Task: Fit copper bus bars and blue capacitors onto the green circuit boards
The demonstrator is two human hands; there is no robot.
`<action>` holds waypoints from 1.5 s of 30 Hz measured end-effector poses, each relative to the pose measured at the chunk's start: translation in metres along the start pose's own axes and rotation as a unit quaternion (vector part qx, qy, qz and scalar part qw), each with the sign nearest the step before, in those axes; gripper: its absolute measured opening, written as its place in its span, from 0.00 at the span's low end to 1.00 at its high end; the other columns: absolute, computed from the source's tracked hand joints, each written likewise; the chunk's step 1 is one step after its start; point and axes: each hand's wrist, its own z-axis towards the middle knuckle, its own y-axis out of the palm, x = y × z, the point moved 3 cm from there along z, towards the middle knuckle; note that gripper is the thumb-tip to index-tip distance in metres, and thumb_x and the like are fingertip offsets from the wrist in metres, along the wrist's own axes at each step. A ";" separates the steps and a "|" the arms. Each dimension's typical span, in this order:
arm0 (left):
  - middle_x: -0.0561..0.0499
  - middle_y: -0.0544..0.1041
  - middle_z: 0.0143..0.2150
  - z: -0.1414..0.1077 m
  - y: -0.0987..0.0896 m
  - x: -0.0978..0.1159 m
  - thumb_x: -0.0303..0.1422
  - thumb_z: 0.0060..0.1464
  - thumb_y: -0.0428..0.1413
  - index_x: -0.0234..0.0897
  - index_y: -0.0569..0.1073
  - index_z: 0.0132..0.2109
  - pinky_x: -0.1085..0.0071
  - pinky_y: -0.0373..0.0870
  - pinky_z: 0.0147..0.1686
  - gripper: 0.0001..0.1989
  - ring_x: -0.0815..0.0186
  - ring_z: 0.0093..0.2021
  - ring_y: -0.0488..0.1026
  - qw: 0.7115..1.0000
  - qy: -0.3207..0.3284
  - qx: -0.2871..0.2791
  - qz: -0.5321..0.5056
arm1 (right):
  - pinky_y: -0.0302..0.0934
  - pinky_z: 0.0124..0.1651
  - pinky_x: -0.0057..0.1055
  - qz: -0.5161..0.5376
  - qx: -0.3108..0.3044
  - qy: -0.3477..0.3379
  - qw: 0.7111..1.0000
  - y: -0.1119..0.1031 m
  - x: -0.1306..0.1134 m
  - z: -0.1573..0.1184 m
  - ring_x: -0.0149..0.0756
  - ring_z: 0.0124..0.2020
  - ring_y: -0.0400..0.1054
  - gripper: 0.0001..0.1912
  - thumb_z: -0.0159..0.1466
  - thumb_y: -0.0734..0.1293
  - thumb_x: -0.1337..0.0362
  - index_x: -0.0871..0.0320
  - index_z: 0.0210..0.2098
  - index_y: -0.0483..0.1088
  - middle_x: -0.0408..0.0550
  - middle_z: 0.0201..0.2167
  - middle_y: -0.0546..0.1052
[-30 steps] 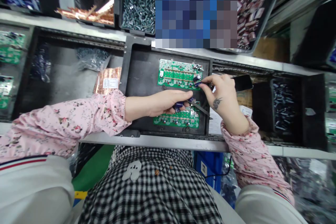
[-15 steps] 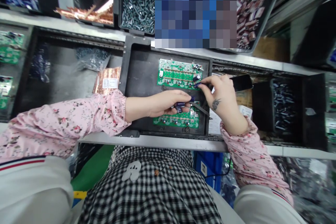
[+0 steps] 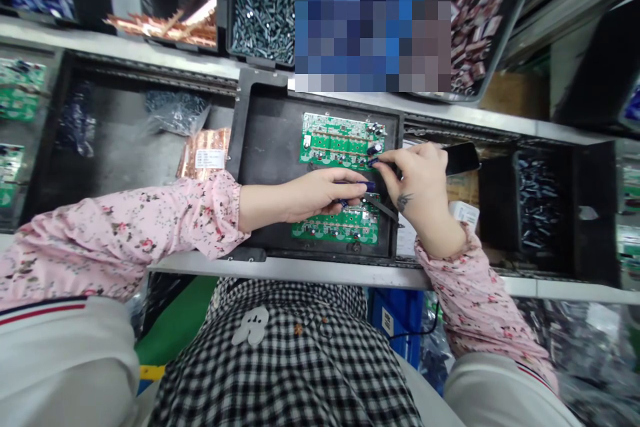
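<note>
Two green circuit boards lie in a black tray (image 3: 270, 140). At the right end of the upper circuit board (image 3: 340, 140), my right hand (image 3: 417, 177) pinches a small dark blue capacitor (image 3: 373, 162) between thumb and fingertips, close to the board's surface. A larger dark capacitor (image 3: 374, 149) stands on the board just above it. My left hand (image 3: 320, 195) is closed around several dark blue capacitors (image 3: 369, 186), above the lower circuit board (image 3: 333, 225), and hides part of that board. A grey strip (image 3: 383, 208) runs across the tray beside the left fingertips.
Behind the tray stand bins of dark small parts (image 3: 263, 20), copper strips (image 3: 170, 27) and brownish cylinders (image 3: 473, 30). To the left lie bagged parts (image 3: 177, 113) and a labelled copper bundle (image 3: 205, 153). A black phone-like object (image 3: 461, 158) and a capacitor bin (image 3: 540, 203) are at right.
My right hand has shifted slightly left and down with its capacitor, nearer the upper board's edge. In my left hand the capacitors have turned, one now pointing right past the fingertips.
</note>
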 end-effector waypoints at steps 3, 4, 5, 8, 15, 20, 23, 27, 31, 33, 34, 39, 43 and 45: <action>0.53 0.72 0.33 -0.001 0.001 0.001 0.31 0.60 0.60 0.33 0.75 0.42 0.83 0.58 0.25 0.05 0.79 0.25 0.64 1.000 0.004 -0.001 -0.005 | 0.57 0.48 0.51 0.010 0.000 -0.016 1.000 -0.005 -0.007 -0.001 0.49 0.41 0.67 0.12 0.68 0.62 0.54 0.52 0.38 0.75 0.49 0.34 0.79; 0.53 0.72 0.33 -0.002 0.000 0.001 0.31 0.60 0.60 0.33 0.75 0.42 0.83 0.58 0.25 0.05 0.79 0.25 0.64 1.000 0.002 0.000 -0.008 | 0.58 0.48 0.50 0.024 0.005 -0.022 0.999 -0.008 -0.010 -0.003 0.49 0.42 0.68 0.12 0.68 0.62 0.55 0.52 0.40 0.75 0.49 0.36 0.79; 0.53 0.72 0.33 -0.002 0.000 0.001 0.31 0.60 0.60 0.33 0.75 0.42 0.83 0.58 0.25 0.05 0.79 0.25 0.64 1.000 -0.001 0.002 -0.010 | 0.59 0.48 0.50 0.046 0.010 -0.028 0.999 -0.012 -0.014 -0.005 0.48 0.42 0.68 0.11 0.68 0.63 0.55 0.51 0.42 0.75 0.50 0.38 0.80; 0.53 0.72 0.33 -0.002 0.001 0.001 0.32 0.59 0.61 0.34 0.76 0.43 0.83 0.58 0.25 0.07 0.79 0.24 0.63 1.000 -0.011 -0.001 -0.018 | 0.64 0.44 0.44 0.144 -0.010 -0.042 0.989 -0.023 -0.023 -0.013 0.45 0.39 0.71 0.13 0.66 0.65 0.55 0.51 0.47 0.74 0.50 0.40 0.80; 0.49 0.74 0.35 -0.003 0.008 0.005 0.16 0.54 0.56 0.30 0.74 0.39 0.77 0.69 0.42 0.08 0.73 0.37 0.72 0.996 -0.051 0.034 -0.072 | 0.65 0.46 0.47 0.115 -0.012 0.006 0.993 -0.023 0.005 0.002 0.47 0.39 0.73 0.10 0.66 0.64 0.58 0.49 0.42 0.77 0.48 0.39 0.81; 0.49 0.74 0.38 -0.005 0.007 0.006 0.25 0.59 0.58 0.32 0.74 0.41 0.80 0.66 0.34 0.03 0.73 0.36 0.71 1.000 -0.026 0.002 -0.014 | 0.64 0.44 0.49 0.046 -0.035 0.022 0.998 -0.009 0.021 0.016 0.52 0.39 0.70 0.10 0.63 0.64 0.62 0.54 0.43 0.75 0.53 0.37 0.81; 0.51 0.71 0.34 -0.005 0.003 0.005 0.41 0.64 0.55 0.34 0.76 0.38 0.81 0.53 0.21 0.13 0.74 0.28 0.66 0.997 0.009 -0.004 0.074 | 0.63 0.42 0.47 0.045 -0.023 0.042 0.998 -0.006 0.021 0.015 0.52 0.39 0.69 0.10 0.62 0.65 0.62 0.54 0.43 0.73 0.53 0.35 0.79; 0.52 0.65 0.27 -0.004 0.000 0.003 0.48 0.67 0.48 0.34 0.77 0.37 0.78 0.48 0.19 0.23 0.73 0.24 0.60 0.991 0.011 0.014 0.132 | 0.62 0.43 0.48 0.030 -0.029 0.030 0.999 -0.009 0.019 0.014 0.52 0.38 0.68 0.08 0.63 0.65 0.61 0.53 0.40 0.73 0.53 0.35 0.78; 0.53 0.67 0.31 -0.005 0.002 0.006 0.42 0.67 0.50 0.37 0.76 0.45 0.80 0.50 0.21 0.15 0.73 0.27 0.62 0.989 0.028 -0.006 0.146 | 0.61 0.44 0.49 0.012 -0.052 0.030 0.998 -0.010 0.018 0.015 0.53 0.40 0.68 0.08 0.64 0.64 0.62 0.53 0.40 0.73 0.53 0.36 0.78; 0.53 0.69 0.35 -0.005 0.002 0.007 0.38 0.66 0.51 0.37 0.74 0.44 0.81 0.52 0.22 0.11 0.74 0.29 0.64 0.988 0.015 0.007 0.154 | 0.61 0.45 0.49 0.004 -0.052 0.038 0.998 -0.010 0.017 0.015 0.53 0.41 0.68 0.08 0.64 0.63 0.62 0.55 0.41 0.72 0.54 0.37 0.79; 0.53 0.70 0.36 -0.005 0.002 0.007 0.37 0.66 0.52 0.37 0.73 0.43 0.82 0.53 0.23 0.10 0.74 0.30 0.65 0.988 0.005 0.015 0.154 | 0.61 0.45 0.48 0.001 -0.054 0.038 0.998 -0.010 0.016 0.015 0.53 0.41 0.68 0.08 0.64 0.63 0.63 0.55 0.42 0.72 0.54 0.37 0.78; 0.51 0.71 0.40 -0.004 0.001 0.007 0.37 0.66 0.52 0.38 0.73 0.44 0.82 0.52 0.21 0.09 0.74 0.32 0.67 0.993 -0.016 0.034 0.112 | 0.60 0.45 0.48 -0.017 -0.067 0.028 0.997 -0.011 0.013 0.015 0.54 0.41 0.68 0.09 0.65 0.62 0.62 0.56 0.42 0.72 0.55 0.37 0.78; 0.50 0.72 0.38 -0.004 0.002 0.007 0.37 0.67 0.51 0.35 0.75 0.42 0.80 0.50 0.20 0.11 0.73 0.30 0.66 0.994 -0.024 0.060 0.089 | 0.59 0.44 0.48 -0.020 -0.062 0.027 0.997 -0.010 0.013 0.016 0.54 0.41 0.67 0.10 0.65 0.62 0.63 0.56 0.42 0.73 0.56 0.38 0.78; 0.50 0.72 0.37 -0.003 0.003 0.008 0.38 0.67 0.51 0.34 0.76 0.40 0.79 0.49 0.19 0.14 0.74 0.29 0.66 0.994 -0.032 0.065 0.081 | 0.59 0.45 0.50 -0.026 -0.060 0.020 0.998 -0.009 0.012 0.016 0.55 0.42 0.67 0.09 0.65 0.63 0.63 0.56 0.41 0.73 0.55 0.36 0.78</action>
